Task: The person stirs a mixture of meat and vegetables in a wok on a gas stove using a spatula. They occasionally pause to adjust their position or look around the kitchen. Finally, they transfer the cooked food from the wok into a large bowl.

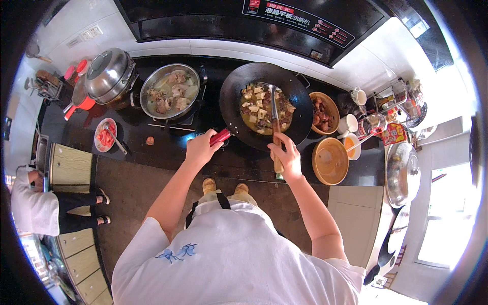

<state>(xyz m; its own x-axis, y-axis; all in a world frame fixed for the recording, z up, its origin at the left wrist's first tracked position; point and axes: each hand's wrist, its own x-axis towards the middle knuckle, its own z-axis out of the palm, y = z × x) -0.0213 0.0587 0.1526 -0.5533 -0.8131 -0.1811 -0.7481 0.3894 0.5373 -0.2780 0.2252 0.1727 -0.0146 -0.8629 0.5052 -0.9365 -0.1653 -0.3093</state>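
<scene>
My left hand is closed around the red handle of a large black wok. In the wok lies a stew of pale tofu-like cubes and darker pieces in yellowish liquid. My right hand grips the wooden handle of a metal spatula, whose blade end rests among the cubes at the wok's far side. Just right of the wok stands a brown bowl of dark reddish meat pieces. Nearer my right hand is a second, wooden-coloured bowl.
Left of the wok, a steel pan of meat pieces in broth sits on the stove. Beyond it is a lidded steel pot. A bowl of red slices with a spoon stands at the left. Cups and a seasoning rack crowd the right. Another person stands far left.
</scene>
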